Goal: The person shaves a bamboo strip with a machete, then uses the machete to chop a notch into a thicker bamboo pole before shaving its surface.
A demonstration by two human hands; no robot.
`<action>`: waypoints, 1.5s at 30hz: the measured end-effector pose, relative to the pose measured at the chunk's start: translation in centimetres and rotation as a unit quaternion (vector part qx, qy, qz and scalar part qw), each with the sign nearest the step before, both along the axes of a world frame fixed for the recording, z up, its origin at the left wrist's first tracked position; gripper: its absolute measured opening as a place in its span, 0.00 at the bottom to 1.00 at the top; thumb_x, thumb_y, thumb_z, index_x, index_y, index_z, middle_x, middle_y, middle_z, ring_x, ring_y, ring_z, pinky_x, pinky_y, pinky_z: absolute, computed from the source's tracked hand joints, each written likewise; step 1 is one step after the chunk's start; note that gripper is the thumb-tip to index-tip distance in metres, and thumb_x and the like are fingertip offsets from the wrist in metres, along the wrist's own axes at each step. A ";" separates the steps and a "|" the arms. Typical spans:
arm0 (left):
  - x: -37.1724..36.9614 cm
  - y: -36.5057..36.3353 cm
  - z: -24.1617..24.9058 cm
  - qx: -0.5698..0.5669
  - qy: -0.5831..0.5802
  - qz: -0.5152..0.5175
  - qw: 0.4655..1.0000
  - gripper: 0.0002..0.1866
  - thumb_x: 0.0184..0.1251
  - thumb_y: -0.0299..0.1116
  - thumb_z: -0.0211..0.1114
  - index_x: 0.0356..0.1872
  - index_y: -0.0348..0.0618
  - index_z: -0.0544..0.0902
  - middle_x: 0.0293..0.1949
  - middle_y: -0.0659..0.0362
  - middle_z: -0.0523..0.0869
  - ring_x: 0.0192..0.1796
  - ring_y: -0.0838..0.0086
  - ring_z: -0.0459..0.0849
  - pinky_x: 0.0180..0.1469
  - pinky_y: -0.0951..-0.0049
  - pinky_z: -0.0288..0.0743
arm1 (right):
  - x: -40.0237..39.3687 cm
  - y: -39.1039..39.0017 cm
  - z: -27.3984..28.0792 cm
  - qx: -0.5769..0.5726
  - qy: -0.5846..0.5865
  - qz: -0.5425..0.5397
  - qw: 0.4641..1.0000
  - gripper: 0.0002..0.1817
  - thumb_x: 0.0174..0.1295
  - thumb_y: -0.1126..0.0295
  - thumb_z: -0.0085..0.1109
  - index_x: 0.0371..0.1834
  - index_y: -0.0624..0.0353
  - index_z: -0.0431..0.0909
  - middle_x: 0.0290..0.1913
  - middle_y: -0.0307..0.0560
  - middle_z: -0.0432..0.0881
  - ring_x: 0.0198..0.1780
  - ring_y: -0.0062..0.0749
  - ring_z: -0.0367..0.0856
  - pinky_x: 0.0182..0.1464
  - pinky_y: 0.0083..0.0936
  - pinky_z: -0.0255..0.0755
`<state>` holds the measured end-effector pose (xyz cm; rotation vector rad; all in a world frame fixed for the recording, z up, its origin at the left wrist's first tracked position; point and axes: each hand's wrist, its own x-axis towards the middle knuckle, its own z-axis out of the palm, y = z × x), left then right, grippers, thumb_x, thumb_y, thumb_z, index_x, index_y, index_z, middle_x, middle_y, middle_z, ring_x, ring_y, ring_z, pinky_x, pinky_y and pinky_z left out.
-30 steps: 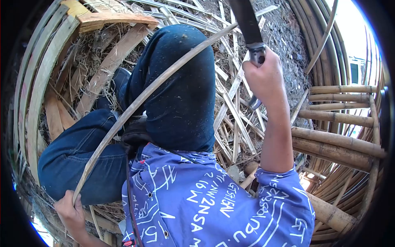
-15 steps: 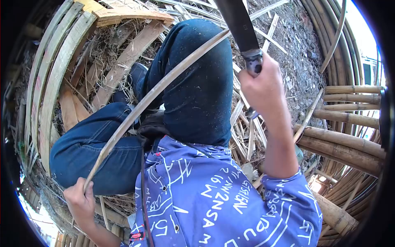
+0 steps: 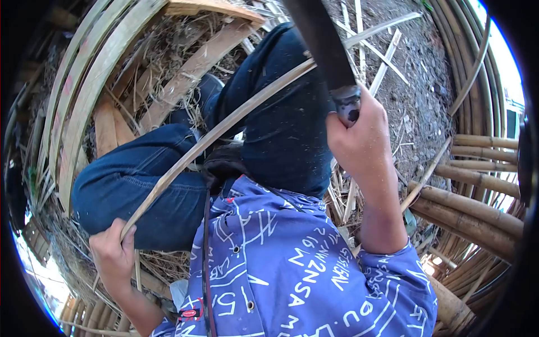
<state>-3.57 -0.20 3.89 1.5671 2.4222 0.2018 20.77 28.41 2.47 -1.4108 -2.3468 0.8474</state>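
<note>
My left hand (image 3: 114, 250) is closed round the near end of a long, thin bamboo strip (image 3: 196, 147). The strip slants up across my bent legs (image 3: 289, 121) in dark jeans, and its far end reaches the blade over my knee. In my right hand (image 3: 362, 126) is the dark handle of a machete (image 3: 323, 45), fingers wrapped round it. Its broad dark blade points up and away, past the top edge of the view, and overlaps the far part of the strip.
Whole bamboo poles (image 3: 471, 208) lie stacked at the right. Curved pale wooden slats (image 3: 84, 106) and a flat board (image 3: 196, 73) stand at the left. Split strips (image 3: 387, 62) and shavings litter the stony ground (image 3: 418, 106) beyond my knee.
The view has shifted slightly. The machete blade now overlaps the strip's far part, with some of the strip showing beyond it. Both hands keep their hold.
</note>
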 end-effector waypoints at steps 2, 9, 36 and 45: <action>-0.1 0.4 0.1 0.003 -0.003 -0.011 1.000 0.15 0.64 0.33 0.64 0.22 0.37 0.70 0.16 0.48 0.70 0.19 0.51 0.73 0.24 0.59 0.61 | -0.6 -0.6 -0.3 0.019 -0.003 -0.030 0.999 0.11 0.50 0.78 0.53 0.38 0.68 0.71 0.25 0.66 0.79 0.32 0.64 0.81 0.34 0.44 0.74; 0.3 0.7 0.0 0.011 0.009 -0.009 1.000 0.16 0.64 0.35 0.64 0.22 0.38 0.70 0.15 0.49 0.71 0.19 0.51 0.73 0.22 0.59 0.61 | -3.2 -5.5 -0.5 -0.066 0.029 0.124 0.990 0.12 0.49 0.80 0.55 0.39 0.63 0.70 0.23 0.63 0.77 0.30 0.61 0.81 0.32 0.44 0.73; 1.3 2.5 -0.8 0.011 -0.060 0.002 0.998 0.14 0.64 0.33 0.65 0.22 0.37 0.74 0.16 0.47 0.73 0.19 0.51 0.74 0.22 0.60 0.62 | -2.9 -5.5 0.7 -0.098 -0.009 0.045 0.994 0.13 0.52 0.80 0.55 0.42 0.67 0.69 0.25 0.63 0.79 0.30 0.60 0.82 0.31 0.41 0.74; -0.3 0.1 0.5 -0.059 -0.174 0.062 0.981 0.15 0.65 0.33 0.62 0.21 0.35 0.72 0.16 0.48 0.71 0.18 0.51 0.73 0.22 0.61 0.61 | -2.1 -5.2 0.0 -0.169 0.053 0.201 0.964 0.16 0.49 0.79 0.60 0.39 0.64 0.66 0.23 0.61 0.77 0.31 0.60 0.80 0.31 0.45 0.72</action>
